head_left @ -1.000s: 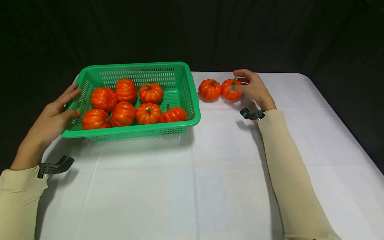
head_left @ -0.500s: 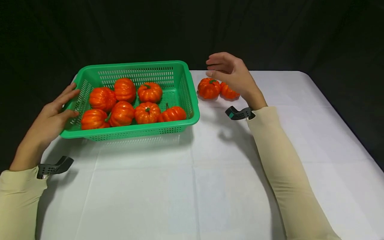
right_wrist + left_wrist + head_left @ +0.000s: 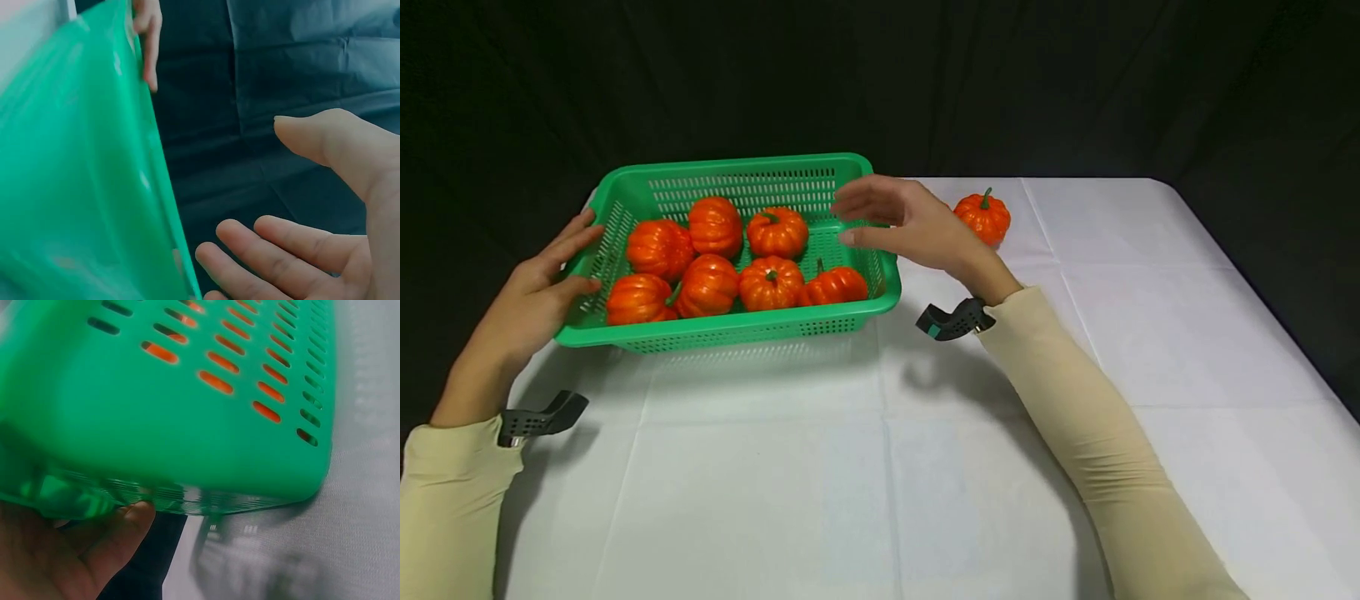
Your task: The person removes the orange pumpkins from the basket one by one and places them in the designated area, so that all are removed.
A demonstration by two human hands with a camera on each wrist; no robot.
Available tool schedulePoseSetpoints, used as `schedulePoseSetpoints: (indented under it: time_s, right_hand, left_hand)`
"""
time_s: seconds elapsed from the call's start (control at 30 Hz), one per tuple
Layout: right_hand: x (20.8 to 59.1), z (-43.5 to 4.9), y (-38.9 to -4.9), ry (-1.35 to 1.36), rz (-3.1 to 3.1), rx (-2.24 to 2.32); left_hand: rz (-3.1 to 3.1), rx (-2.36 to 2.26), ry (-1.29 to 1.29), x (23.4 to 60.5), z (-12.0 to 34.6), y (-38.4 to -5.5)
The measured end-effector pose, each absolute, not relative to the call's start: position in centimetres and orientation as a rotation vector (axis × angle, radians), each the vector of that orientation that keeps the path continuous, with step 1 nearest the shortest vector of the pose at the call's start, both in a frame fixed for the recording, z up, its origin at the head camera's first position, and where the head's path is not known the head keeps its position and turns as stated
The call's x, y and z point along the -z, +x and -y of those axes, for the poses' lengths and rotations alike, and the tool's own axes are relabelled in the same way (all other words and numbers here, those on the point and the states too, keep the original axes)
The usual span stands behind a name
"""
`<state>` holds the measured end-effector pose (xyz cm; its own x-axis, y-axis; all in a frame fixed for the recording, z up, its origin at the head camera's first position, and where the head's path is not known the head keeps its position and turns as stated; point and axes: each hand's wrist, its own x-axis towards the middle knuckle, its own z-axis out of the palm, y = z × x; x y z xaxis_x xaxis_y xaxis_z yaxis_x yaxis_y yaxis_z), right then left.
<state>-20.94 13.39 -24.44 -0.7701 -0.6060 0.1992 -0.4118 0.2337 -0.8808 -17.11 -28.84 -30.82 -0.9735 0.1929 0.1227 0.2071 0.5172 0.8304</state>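
The work area comprised two hands, one basket and eight visible pumpkins. At the left edge of the counter (image 3: pixel 760 483), one beige sleeve (image 3: pixel 456 500) and one black wrist device (image 3: pixel 542 417) adjoined the left hand (image 3: pixel 535 296). The fingers of this hand were extended, not clenched, and touched the left rim of the green basket (image 3: pixel 730 327).

The basket stood upright at the far left corner of the counter, its long sides roughly parallel to the far edge. It contained seven orange pumpkins (image 3: pixel 707 285), arranged in two rows: three in the far row and four in the near row.

The right hand (image 3: pixel 910 221) was positioned over the right end of the basket. Its fingers were released, with the thumb well apart from them; contact with the rim could not be determined. One black wrist device (image 3: pixel 955 319) and one beige sleeve (image 3: pixel 1097 442) adjoined this hand.

One single pumpkin (image 3: pixel 983 218), stem upward, rested on the counter near the far edge, just beyond the right wrist. One dark curtain (image 3: pixel 880 83) hung behind the far edge.
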Motion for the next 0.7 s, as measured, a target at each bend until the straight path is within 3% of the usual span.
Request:
schedulePoseSetpoints:
  time_s: [0.3,0.7]
  right_hand:
    - [27.2,-11.1,-22.8,-1.021,-2.224,1.528]
    - [23.5,-8.9,-21.7,-0.976,-2.247,1.201]
  left_hand:
    - [2.731,1.483,-0.35,31.2,28.8,-17.2]
    - [2.733,1.438,-0.372,31.0,28.9,-17.3]
